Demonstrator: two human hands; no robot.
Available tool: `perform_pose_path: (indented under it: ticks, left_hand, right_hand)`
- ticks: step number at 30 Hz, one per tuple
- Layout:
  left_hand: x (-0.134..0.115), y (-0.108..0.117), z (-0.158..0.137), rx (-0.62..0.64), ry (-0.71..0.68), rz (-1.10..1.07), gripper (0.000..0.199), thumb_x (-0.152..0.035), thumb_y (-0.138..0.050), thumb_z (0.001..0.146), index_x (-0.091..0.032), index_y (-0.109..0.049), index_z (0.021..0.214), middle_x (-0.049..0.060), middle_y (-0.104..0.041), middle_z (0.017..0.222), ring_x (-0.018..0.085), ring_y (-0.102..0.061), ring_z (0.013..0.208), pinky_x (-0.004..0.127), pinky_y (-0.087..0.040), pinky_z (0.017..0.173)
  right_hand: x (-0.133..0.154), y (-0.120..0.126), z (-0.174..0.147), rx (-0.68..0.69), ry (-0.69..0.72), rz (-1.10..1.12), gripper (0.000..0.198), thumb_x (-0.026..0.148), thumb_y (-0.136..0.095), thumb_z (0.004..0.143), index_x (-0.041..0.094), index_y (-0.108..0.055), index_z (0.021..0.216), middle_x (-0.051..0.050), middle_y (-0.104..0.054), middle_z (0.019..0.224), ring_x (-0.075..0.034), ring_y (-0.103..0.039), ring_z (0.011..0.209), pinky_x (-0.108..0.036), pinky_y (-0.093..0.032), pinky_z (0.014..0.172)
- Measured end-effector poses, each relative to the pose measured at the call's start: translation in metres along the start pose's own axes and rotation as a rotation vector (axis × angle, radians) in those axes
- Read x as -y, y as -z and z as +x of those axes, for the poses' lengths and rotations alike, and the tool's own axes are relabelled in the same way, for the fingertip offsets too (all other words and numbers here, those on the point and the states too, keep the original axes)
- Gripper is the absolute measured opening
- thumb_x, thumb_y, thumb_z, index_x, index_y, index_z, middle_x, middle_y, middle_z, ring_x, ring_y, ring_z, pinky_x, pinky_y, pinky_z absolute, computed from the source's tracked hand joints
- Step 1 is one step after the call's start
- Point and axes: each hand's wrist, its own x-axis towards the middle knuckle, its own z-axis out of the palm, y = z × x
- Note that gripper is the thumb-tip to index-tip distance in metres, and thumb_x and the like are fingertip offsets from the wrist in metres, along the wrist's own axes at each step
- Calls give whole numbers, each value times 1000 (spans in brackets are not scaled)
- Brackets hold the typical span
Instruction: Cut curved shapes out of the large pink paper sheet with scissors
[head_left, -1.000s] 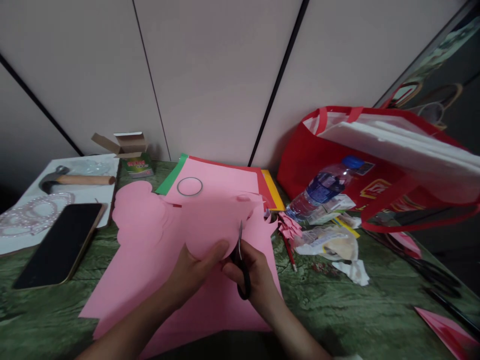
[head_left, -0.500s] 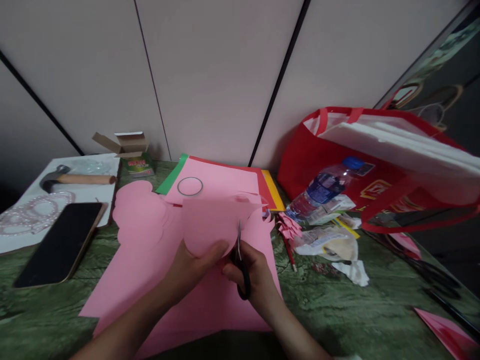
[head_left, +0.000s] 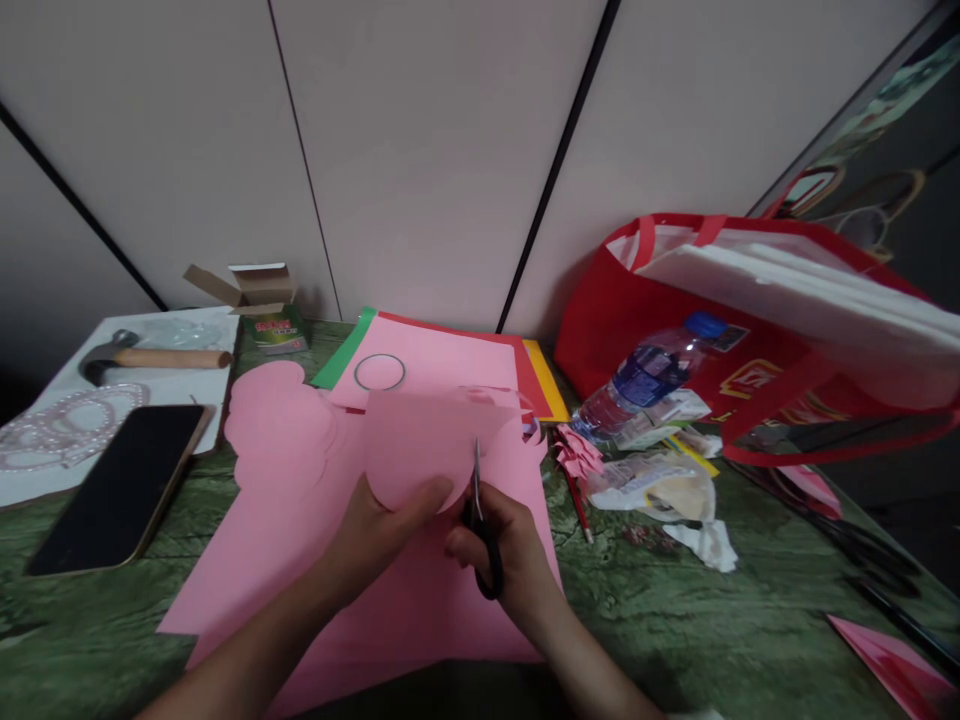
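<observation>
Between thumb and fingers, my left hand (head_left: 401, 525) grips a piece of pink paper (head_left: 420, 440) with a rounded lower edge, held above larger pink sheets (head_left: 360, 610). Black-handled scissors (head_left: 480, 540) are in my right hand (head_left: 514, 555), blades pointing up and away at the right part of that piece. The fingers in the handle loops are partly hidden. Scalloped pink cutouts (head_left: 274, 430) lie left of the held piece. Behind it, a thin dark ring (head_left: 379, 372) rests on a pink sheet, with green, red and yellow sheets beneath.
On the left are a phone (head_left: 120, 490), a hammer (head_left: 169, 358), bead strings (head_left: 82, 425) and an open small box (head_left: 276, 325). A water bottle (head_left: 645, 375) leans against a red bag (head_left: 600, 300) on the right, near a red pencil (head_left: 580, 505) and plastic wrappers (head_left: 660, 485).
The held paper has shifted slightly upward, and the scissor blades have moved a little to the left along it. Both hands keep their grip.
</observation>
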Motion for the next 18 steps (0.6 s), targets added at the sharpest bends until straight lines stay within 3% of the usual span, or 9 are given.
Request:
perform_pose_path:
  ticks: [7, 13, 18]
  left_hand:
    - [5, 4, 2, 12, -4, 6, 17, -30, -59, 71, -15, -63, 80, 5, -69, 74, 20, -63, 71, 28, -50, 58]
    - [15, 6, 5, -35, -37, 17, 13, -28, -59, 72, -16, -62, 73, 1, -67, 66, 17, -62, 64, 23, -47, 51]
    - [14, 6, 5, -3, -46, 1, 15, -27, -58, 73, -17, -60, 63, -1, -63, 56, 14, -59, 55, 20, -44, 46]
  right_hand:
    - [4, -2, -1, -28, -37, -11, 17, 28, -64, 64, 18, -50, 63, 6, -48, 49, -9, -40, 44, -21, -31, 43]
    - [5, -3, 0, -34, -62, 22, 12, 22, -61, 63, 17, -50, 63, 6, -48, 47, -8, -40, 42, -20, -31, 41]
    - [6, -3, 0, -25, -68, 42, 11, 22, -59, 63, 16, -50, 65, 5, -49, 47, -8, -41, 41, -19, -32, 40]
